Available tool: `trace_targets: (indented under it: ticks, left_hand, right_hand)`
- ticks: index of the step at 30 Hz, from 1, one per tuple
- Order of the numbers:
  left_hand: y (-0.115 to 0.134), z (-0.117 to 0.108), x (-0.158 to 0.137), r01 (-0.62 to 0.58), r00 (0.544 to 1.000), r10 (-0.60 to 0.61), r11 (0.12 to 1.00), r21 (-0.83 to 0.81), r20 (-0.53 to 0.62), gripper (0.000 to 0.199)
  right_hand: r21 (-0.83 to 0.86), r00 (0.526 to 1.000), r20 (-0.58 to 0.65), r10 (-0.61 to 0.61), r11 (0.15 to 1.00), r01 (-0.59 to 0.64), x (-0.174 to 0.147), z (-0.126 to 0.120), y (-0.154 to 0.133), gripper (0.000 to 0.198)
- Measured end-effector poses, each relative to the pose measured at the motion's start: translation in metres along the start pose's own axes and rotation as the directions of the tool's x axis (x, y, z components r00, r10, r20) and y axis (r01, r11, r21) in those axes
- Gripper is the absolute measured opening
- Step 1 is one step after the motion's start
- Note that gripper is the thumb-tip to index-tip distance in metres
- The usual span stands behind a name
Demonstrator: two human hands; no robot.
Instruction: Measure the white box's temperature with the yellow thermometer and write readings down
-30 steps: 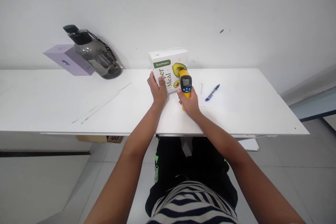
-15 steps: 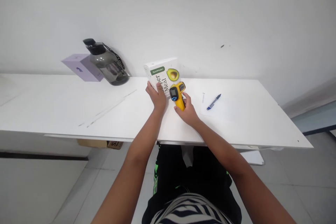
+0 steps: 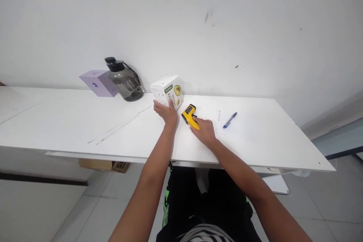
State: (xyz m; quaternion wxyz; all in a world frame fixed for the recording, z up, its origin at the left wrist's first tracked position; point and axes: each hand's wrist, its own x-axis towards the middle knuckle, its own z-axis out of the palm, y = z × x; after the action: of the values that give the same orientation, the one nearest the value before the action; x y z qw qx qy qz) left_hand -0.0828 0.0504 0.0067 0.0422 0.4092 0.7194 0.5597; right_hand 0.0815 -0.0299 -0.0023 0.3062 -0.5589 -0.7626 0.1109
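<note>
My left hand (image 3: 167,112) is closed around the near lower corner of a white meal box (image 3: 162,87), its thumb on the face with printed avocados. The box stands upright on the white table, turned so that two sides and its top show. Just to the right, my right hand (image 3: 204,131) grips the handle of a yellow and black infrared thermometer (image 3: 189,115). The thermometer lies tilted on its side, low over or on the tabletop, and its screen faces away from view. Part of the handle is hidden by my fingers.
A blue pen (image 3: 230,120) lies on a white sheet of paper (image 3: 221,115) right of my right hand. At the back left, a dark translucent bottle (image 3: 126,83) stands beside a lilac box (image 3: 98,82). Behind the white table (image 3: 119,121) rises a wall (image 3: 181,26).
My left hand has turned the meal box so that its side shows. My right hand has lowered the thermometer and tipped it onto its side. The head view has shifted slightly.
</note>
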Motion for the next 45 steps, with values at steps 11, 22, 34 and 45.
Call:
trace_targets:
  ticks: [11,22,34,45]
  left_hand:
    - [-0.005,0.009,0.001,0.032,0.998,-0.032,0.999,-0.007,0.051,0.087]
    - [0.014,-0.009,-0.012,-0.358,0.934,0.358,0.934,0.025,0.009,0.084]
    - [0.054,-0.024,-0.099,-0.83,0.283,0.26,0.549,0.1,0.923,0.042]
    - [0.03,-0.044,-0.023,-0.858,0.065,0.444,0.482,-0.177,0.894,0.038]
  right_hand:
    - [-0.041,0.998,-0.047,-0.038,0.999,0.036,-0.001,0.008,0.005,0.041]
    - [-0.132,0.976,-0.189,-0.103,0.988,0.079,0.0,-0.011,0.003,0.041]
    - [-0.488,0.98,0.141,0.143,0.871,-0.058,-0.017,-0.11,0.143,0.069]
    - [-0.304,0.976,0.192,-0.107,0.939,0.163,0.008,-0.071,0.12,0.051]
